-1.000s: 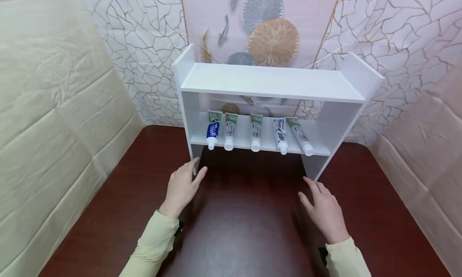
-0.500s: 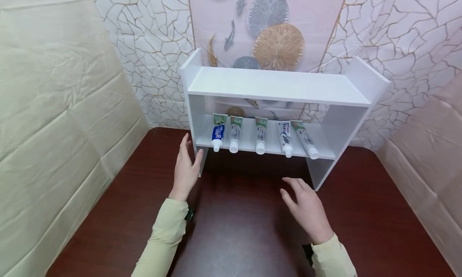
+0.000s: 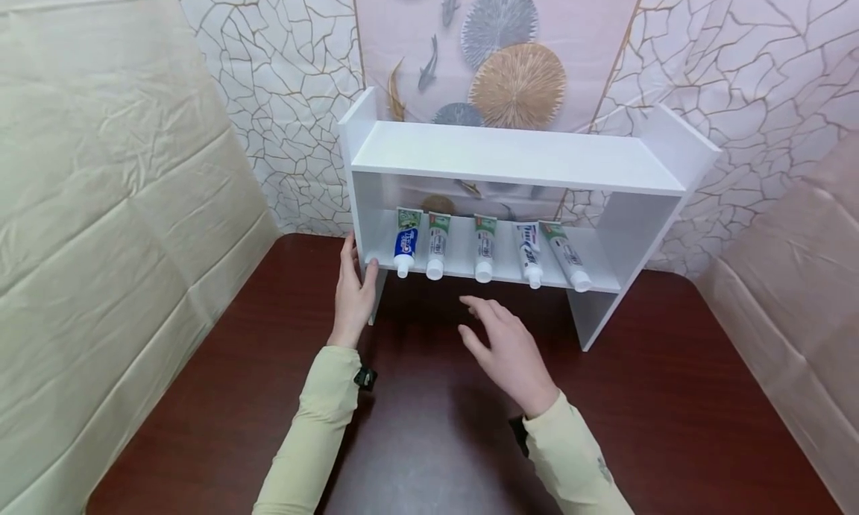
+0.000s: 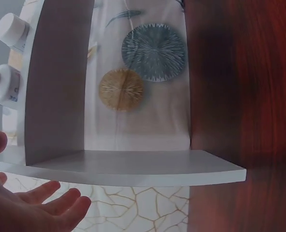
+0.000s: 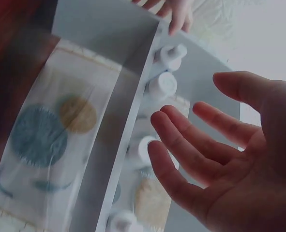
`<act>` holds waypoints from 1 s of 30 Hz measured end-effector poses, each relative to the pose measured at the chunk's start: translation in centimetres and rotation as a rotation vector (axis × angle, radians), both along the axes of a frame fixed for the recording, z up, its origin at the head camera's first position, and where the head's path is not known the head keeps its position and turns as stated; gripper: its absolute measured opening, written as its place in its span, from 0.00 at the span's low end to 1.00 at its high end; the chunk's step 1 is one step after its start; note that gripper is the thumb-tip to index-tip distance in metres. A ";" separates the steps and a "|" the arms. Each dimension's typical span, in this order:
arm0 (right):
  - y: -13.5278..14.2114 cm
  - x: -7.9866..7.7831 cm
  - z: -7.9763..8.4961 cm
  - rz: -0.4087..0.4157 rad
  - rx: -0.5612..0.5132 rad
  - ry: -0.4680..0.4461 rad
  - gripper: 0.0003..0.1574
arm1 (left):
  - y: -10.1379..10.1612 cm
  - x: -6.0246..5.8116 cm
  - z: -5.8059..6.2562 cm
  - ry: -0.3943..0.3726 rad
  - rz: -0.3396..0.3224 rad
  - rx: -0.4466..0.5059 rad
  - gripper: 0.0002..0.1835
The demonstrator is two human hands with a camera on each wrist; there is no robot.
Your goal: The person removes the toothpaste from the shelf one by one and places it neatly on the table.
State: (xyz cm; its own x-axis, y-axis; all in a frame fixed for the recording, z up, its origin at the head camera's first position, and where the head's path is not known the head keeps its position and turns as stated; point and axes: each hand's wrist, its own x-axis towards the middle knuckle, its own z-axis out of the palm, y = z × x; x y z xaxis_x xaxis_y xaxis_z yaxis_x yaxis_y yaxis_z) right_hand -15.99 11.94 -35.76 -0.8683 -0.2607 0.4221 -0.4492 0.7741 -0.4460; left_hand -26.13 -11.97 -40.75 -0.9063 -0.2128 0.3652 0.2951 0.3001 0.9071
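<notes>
My left hand (image 3: 353,299) is at the left side panel of a white two-tier shelf (image 3: 517,156). Its fingers lie along the panel's outer face and the thumb is by the front edge; whether they press on it I cannot tell. On the lower board lie several toothpaste tubes, caps toward me: a blue-and-green tube (image 3: 406,243) at the left, green-and-white tubes (image 3: 438,245), and a white-and-blue tube (image 3: 529,253) second from the right. My right hand (image 3: 510,351) hovers in front of the shelf below the middle tube (image 3: 485,247), fingers spread, holding nothing.
The shelf stands on a dark red-brown table (image 3: 201,396), near the patterned back wall cloth (image 3: 288,83). Beige cloth walls (image 3: 121,202) flank the table at both sides. The upper board bears no tubes.
My left hand has moved up and forward to the shelf's left panel. The right hand has moved left from the right panel's foot toward the middle. The tubes stay in place.
</notes>
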 end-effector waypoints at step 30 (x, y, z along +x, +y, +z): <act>-9.7 -6.4 -0.1 0.019 0.114 -0.121 0.56 | 1.5 -1.7 -1.3 0.071 0.009 0.181 0.33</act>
State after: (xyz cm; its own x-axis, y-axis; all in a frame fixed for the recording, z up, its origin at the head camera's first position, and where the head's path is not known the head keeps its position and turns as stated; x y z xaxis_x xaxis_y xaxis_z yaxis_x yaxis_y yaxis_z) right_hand -22.42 2.24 -35.83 -0.9054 -0.3177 0.2815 -0.4125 0.8149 -0.4072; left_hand -27.83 -10.52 -42.04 -0.8774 -0.2887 0.3833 0.3585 0.1366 0.9235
